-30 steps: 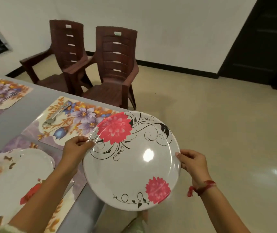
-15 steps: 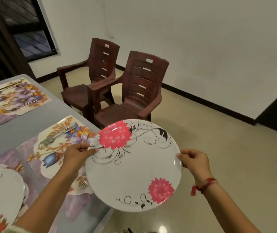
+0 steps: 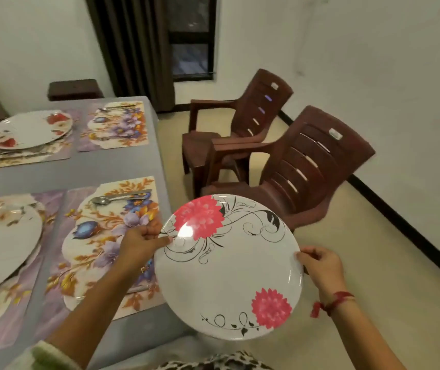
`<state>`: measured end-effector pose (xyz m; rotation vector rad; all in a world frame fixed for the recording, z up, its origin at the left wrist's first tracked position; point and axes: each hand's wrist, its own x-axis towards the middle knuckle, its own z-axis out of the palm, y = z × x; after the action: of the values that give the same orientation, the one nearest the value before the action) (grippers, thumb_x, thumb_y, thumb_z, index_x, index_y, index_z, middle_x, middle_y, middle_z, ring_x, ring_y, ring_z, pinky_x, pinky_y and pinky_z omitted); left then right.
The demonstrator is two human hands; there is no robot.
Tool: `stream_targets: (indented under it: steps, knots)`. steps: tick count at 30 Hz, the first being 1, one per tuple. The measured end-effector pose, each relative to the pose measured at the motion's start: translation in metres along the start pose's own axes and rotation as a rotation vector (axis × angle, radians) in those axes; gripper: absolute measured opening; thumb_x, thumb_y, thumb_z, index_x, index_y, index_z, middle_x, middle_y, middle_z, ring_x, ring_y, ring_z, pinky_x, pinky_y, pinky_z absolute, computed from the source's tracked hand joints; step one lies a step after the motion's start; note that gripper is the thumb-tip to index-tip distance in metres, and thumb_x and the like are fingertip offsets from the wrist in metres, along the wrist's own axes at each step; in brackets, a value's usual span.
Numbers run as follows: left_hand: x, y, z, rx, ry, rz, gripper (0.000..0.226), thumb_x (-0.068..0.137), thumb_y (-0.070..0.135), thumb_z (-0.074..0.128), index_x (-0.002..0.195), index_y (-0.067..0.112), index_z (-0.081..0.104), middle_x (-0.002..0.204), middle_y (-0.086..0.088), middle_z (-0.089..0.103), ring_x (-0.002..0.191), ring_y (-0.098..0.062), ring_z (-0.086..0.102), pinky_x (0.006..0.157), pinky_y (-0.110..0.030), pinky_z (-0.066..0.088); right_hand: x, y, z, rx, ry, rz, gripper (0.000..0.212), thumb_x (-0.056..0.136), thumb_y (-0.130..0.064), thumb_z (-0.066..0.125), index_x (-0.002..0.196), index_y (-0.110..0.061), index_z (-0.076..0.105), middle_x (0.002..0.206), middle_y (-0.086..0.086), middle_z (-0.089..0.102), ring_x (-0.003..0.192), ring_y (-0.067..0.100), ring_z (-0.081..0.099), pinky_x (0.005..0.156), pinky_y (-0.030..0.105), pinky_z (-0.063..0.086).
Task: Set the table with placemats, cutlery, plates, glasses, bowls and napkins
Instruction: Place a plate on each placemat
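White and glossy, with pink flowers and black scrolls, the plate hung in the air just off the right edge of the table, face up and tipped slightly toward the camera. The left hand pinched the left rim, thumb on top and fingers tucked beneath. The right hand took the opposite rim the same way, fingers curled round the edge and close together.

That looked a sound grip: a broad, stiff disc, held at two opposite points, would not twist or sag. The sheen and the glare near the top flower suggested a slick surface, so a one-handed pinch could slip. Whether it was melamine or china could not be told; if china, a knock on the table edge might chip it. It seemed light enough, judging by how little of the hands was engaged.

The nearest placemat, just left of the plate, carried a spoon at its far end and an open middle, likely the landing spot.
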<state>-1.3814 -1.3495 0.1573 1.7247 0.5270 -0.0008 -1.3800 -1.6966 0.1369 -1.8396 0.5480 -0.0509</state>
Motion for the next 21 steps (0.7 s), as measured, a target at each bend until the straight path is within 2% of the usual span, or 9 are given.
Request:
stream_targets:
  steps: [2, 4, 8, 10, 12, 14, 18, 21]
  knots:
    - [-0.001, -0.001, 0.006, -0.017, 0.122, -0.017, 0.019, 0.070, 0.004, 0.079, 0.080, 0.011, 0.065, 0.079, -0.005, 0.068, 0.068, -0.012, 0.067, 0.058, -0.021, 0.051, 0.036, -0.013, 0.008, -0.069, -0.132, -0.049, 0.006, 0.077, -0.001, 0.070, 0.078, -0.007, 0.070, 0.074, 0.013, 0.070, 0.067, 0.028, 0.063, 0.071, 0.041, 0.055]
    - [-0.006, -0.009, 0.003, -0.003, 0.250, -0.066, 0.021, 0.068, 0.008, 0.082, 0.081, 0.013, 0.068, 0.081, -0.006, 0.069, 0.076, -0.021, 0.066, 0.066, -0.028, 0.052, 0.072, -0.025, 0.029, -0.137, -0.255, -0.095, 0.008, 0.076, -0.002, 0.073, 0.075, -0.009, 0.069, 0.072, 0.010, 0.070, 0.066, 0.025, 0.064, 0.064, 0.032, 0.053]
    - [-0.023, -0.030, -0.007, -0.038, 0.502, -0.165, 0.019, 0.068, 0.008, 0.082, 0.075, 0.017, 0.067, 0.073, -0.002, 0.071, 0.072, -0.024, 0.065, 0.071, -0.040, 0.053, 0.115, -0.045, 0.097, -0.265, -0.463, -0.180, 0.011, 0.073, -0.006, 0.077, 0.078, -0.012, 0.069, 0.073, 0.004, 0.070, 0.069, 0.020, 0.066, 0.062, 0.024, 0.048]
    - [-0.024, -0.040, -0.013, -0.069, 0.602, -0.207, 0.019, 0.068, 0.007, 0.082, 0.073, 0.015, 0.066, 0.067, 0.000, 0.069, 0.070, -0.025, 0.065, 0.068, -0.039, 0.053, 0.129, -0.054, 0.138, -0.314, -0.546, -0.207, 0.010, 0.073, -0.007, 0.076, 0.079, -0.011, 0.069, 0.074, 0.004, 0.069, 0.071, 0.019, 0.065, 0.061, 0.023, 0.047]
    - [-0.018, -0.053, -0.023, -0.097, 0.704, -0.258, 0.021, 0.068, 0.008, 0.083, 0.071, 0.014, 0.063, 0.069, -0.003, 0.064, 0.068, -0.024, 0.060, 0.067, -0.035, 0.049, 0.137, -0.065, 0.182, -0.348, -0.627, -0.253, 0.010, 0.074, -0.007, 0.075, 0.081, -0.010, 0.069, 0.076, 0.004, 0.068, 0.072, 0.018, 0.064, 0.065, 0.026, 0.051]
    - [-0.010, -0.064, -0.036, -0.117, 0.780, -0.322, 0.023, 0.066, 0.012, 0.085, 0.075, 0.013, 0.064, 0.071, -0.004, 0.062, 0.070, -0.024, 0.058, 0.070, -0.038, 0.049, 0.142, -0.076, 0.224, -0.406, -0.682, -0.309, 0.009, 0.075, -0.007, 0.074, 0.082, -0.010, 0.070, 0.077, 0.004, 0.068, 0.076, 0.021, 0.064, 0.073, 0.031, 0.052]
    - [0.001, -0.085, -0.049, -0.158, 0.900, -0.418, 0.027, 0.066, 0.015, 0.086, 0.079, 0.011, 0.063, 0.072, -0.005, 0.062, 0.068, -0.024, 0.059, 0.071, -0.040, 0.051, 0.146, -0.099, 0.296, -0.514, -0.807, -0.442, 0.009, 0.078, -0.009, 0.071, 0.085, -0.013, 0.071, 0.076, -0.001, 0.066, 0.075, 0.017, 0.061, 0.074, 0.026, 0.046]
    - [0.007, -0.096, -0.049, -0.154, 0.977, -0.469, 0.025, 0.067, 0.015, 0.085, 0.077, 0.007, 0.063, 0.069, -0.006, 0.065, 0.061, -0.023, 0.059, 0.070, -0.040, 0.052, 0.145, -0.109, 0.339, -0.586, -0.869, -0.517, 0.012, 0.079, -0.009, 0.067, 0.090, -0.009, 0.071, 0.080, 0.001, 0.064, 0.081, 0.019, 0.061, 0.080, 0.030, 0.050]
